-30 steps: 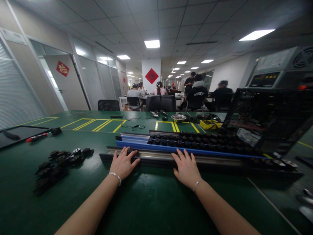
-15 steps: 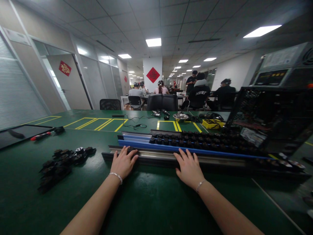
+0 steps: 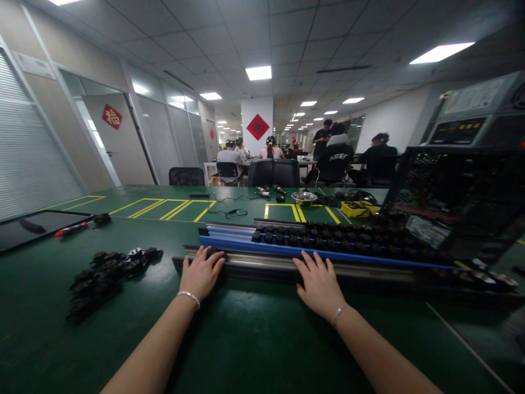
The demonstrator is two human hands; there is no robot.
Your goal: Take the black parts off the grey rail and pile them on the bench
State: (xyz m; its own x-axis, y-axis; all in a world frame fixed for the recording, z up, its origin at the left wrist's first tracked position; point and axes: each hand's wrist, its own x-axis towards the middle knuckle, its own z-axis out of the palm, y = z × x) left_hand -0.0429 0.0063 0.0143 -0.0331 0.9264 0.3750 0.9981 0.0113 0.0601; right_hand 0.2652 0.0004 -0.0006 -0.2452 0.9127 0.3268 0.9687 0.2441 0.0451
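Note:
My left hand (image 3: 199, 274) lies at the left end of the nearest black and silver rail (image 3: 262, 263). Its fingers are bent around a small black part (image 3: 212, 251) in the rail, partly hidden behind them. Further right, my right hand (image 3: 320, 285) rests over the same rail with fingers spread, holding nothing. Just behind is a blue rail (image 3: 246, 244), and beyond it several rows of small black parts (image 3: 303, 239) sit along more rails. To my left, a loose pile of similar black parts (image 3: 102, 273) lies on the green table (image 3: 246, 339).
At left are a red and black tool (image 3: 74, 229) and a flat dark panel (image 3: 36, 227). A metal bowl (image 3: 304, 197), cables and a yellow box (image 3: 359, 209) stand toward the back. An open computer case (image 3: 459, 180) rises at right. Several people sit beyond.
My left hand has slid a little to the left along the rail, and the small black part has shifted left with it. My right hand stays on the rail.

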